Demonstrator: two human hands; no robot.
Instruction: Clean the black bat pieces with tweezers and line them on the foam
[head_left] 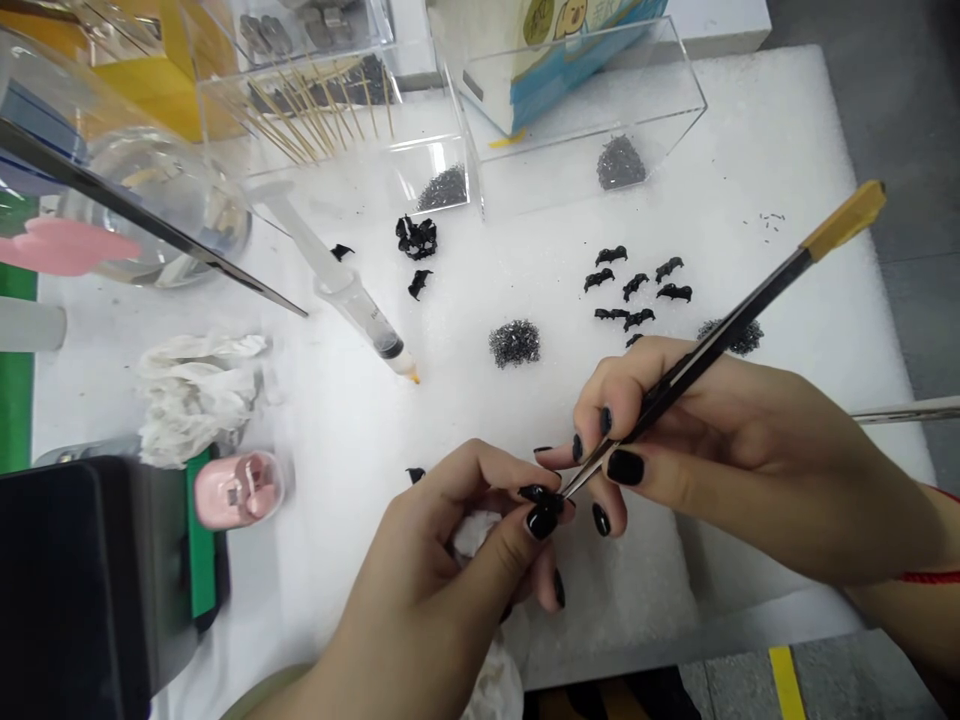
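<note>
The right hand (720, 455) pinches tweezers (720, 340) closed, tips meeting a small black part (541, 494) pinched in the left hand (450, 560); steadying both hands on the foam pad (787, 150) would probably keep the tips aligned.

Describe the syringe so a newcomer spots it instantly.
Start at the white foam mat. Left of its middle, between the crumpled tissue and a grey pile of tiny metal bits, lies the syringe. It is the only clear tube, slanted, with an orange tip.

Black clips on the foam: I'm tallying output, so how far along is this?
Looks done: a spread group of black clips. In hand: right hand works tweezers at a piece pinched by the left hand. Seemingly left: clip cluster and spring piles.
</note>
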